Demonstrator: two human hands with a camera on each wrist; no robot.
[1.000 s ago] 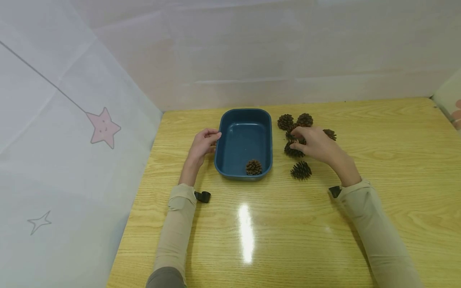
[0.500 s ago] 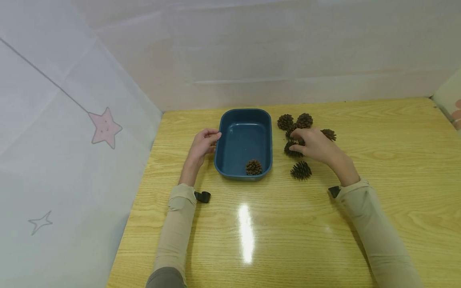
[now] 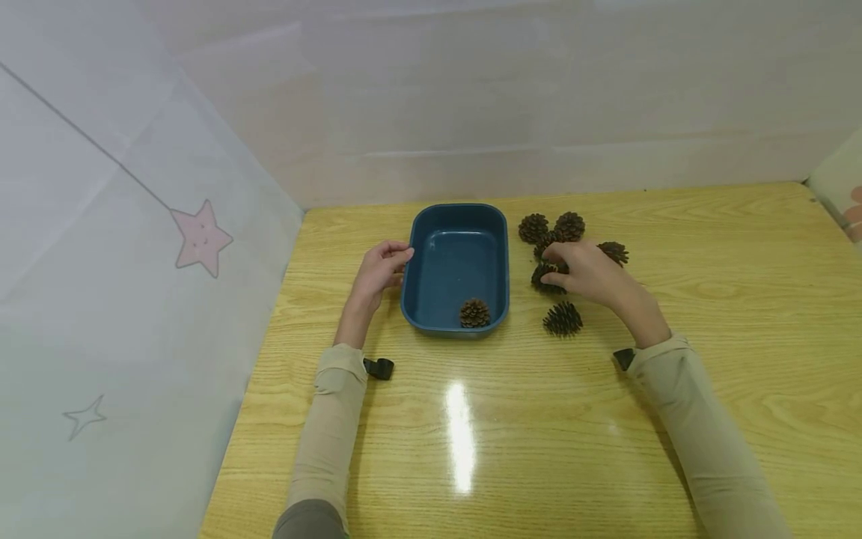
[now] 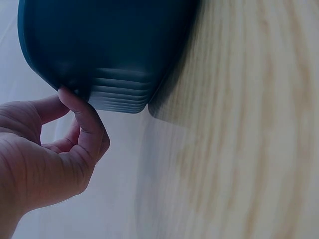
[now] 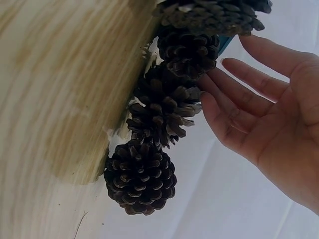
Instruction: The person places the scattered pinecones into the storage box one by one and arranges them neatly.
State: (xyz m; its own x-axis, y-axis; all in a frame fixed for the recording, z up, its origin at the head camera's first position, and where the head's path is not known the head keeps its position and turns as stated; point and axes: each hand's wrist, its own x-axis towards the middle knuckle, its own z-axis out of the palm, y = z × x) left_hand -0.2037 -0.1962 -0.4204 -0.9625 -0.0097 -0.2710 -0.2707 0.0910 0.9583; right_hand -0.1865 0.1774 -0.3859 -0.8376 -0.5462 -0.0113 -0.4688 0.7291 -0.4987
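A deep blue rectangular tub [image 3: 456, 330] stands on the table, with one brown pine cone [image 3: 475, 314] in its near right corner. At its left side, my left hand [image 3: 378, 277] pinches the rim between thumb and fingers; the left wrist view shows the fingertips [image 4: 67, 97] on the edge. To the right of the tub, my right hand [image 3: 589, 273] reaches over a dark pine cone [image 3: 544, 278], which it partly covers. In the right wrist view the fingers of the right hand [image 5: 264, 99] are loosely extended, their tips right beside several pine cones [image 5: 164, 102].
Other pine cones lie around the right hand: one at the back left [image 3: 533, 228], a cone at the back right [image 3: 569, 226], a spiky cone [image 3: 563, 319] nearer the front. The wood table [image 3: 539, 434] meets a white draped wall [image 3: 458, 97] behind.
My right hand has shifted very slightly over the dark pine cone, which has turned a little under the fingers. My left hand and the tub have stayed put.
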